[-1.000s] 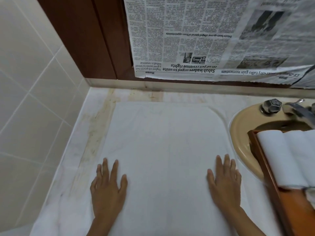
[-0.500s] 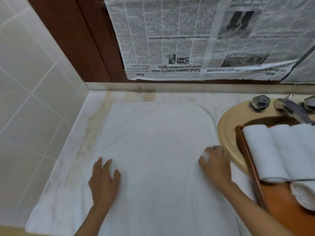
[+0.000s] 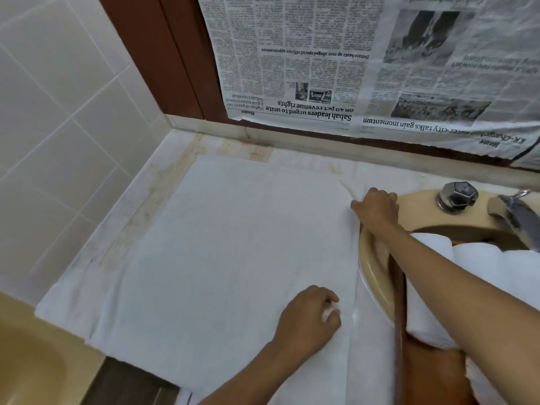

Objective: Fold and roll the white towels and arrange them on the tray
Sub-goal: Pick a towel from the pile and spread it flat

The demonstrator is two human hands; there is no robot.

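Towel [image 3: 233, 258] lies flat, its right edge pinched by curled left hand [image 3: 306, 317] and right hand [image 3: 377, 209].

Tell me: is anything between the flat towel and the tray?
Nothing blocks the way: only the sink rim lies between the flat towel and the tray. Rolled towels fill the tray's nearest side, and the right forearm crosses above them.
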